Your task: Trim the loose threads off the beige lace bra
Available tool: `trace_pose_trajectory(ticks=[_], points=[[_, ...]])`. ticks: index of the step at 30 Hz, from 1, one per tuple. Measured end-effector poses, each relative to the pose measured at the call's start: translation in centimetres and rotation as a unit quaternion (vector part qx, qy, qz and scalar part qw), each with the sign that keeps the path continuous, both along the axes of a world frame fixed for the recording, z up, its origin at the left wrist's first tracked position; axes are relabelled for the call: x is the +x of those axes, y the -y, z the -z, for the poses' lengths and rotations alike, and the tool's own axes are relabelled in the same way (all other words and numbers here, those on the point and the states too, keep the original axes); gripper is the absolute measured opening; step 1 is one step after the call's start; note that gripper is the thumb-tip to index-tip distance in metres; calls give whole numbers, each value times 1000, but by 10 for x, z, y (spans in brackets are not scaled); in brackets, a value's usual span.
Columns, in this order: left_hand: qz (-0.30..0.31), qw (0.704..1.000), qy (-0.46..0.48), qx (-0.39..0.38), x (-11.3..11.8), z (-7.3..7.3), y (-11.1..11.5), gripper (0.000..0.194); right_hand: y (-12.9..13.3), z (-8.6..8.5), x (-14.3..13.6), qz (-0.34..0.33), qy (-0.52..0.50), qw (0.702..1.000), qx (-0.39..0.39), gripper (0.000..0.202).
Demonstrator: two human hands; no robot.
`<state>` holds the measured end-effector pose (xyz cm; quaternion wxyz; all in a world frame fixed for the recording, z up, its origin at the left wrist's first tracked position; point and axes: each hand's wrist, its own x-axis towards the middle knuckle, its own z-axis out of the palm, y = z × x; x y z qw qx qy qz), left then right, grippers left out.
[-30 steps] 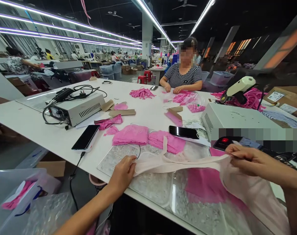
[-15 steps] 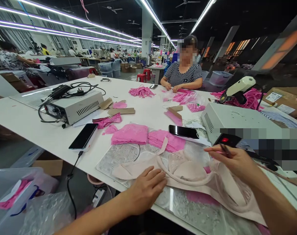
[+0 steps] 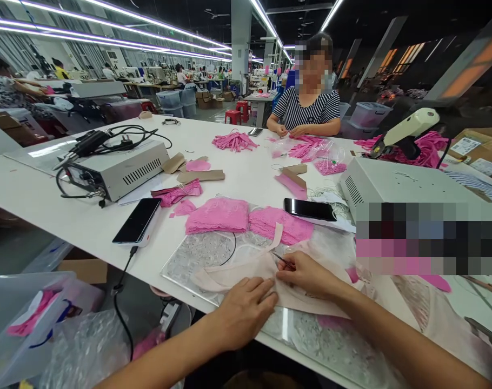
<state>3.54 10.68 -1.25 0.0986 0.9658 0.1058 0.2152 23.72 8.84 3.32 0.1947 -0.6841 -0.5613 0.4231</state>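
A pale beige bra lies spread over a clear sheet at the table's near edge. My left hand rests flat on its band, fingers stretched out. Just to the right, my right hand pinches a thin dark pointed tool; I cannot make out its exact kind. The tool's tip is beside the bra's upright strap. My right forearm hides much of the cups. Behind the bra sit two stacks of pink lace pieces.
A phone on a white power bank lies left, another phone right. Grey metal boxes stand on both sides. Across the table, a person in a striped top handles pink strips. A plastic bin is below left.
My right hand has moved left and down with the dark tool, from above the bra's right side to the strap beside my left hand. My left hand stays on the band.
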Motion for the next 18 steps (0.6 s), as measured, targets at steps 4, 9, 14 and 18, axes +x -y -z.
trace_pose_trajectory(ticks=[4, 9, 14, 18], points=[[0, 1000, 2, -10, 2, 1, -1, 16, 1, 0, 9, 35, -56, 998, -22, 23], [-38, 998, 1, -41, 6, -3, -9, 25, 4, 4, 15, 58, -103, 993, -24, 29], [-57, 997, -58, -17, 4, -12, -15, 21, 15, 5, 18, 86, -125, 988, -17, 28], [-65, 995, -70, 5, 4, -17, -16, 25, 20, 3, 15, 139, -176, 975, -4, 28]])
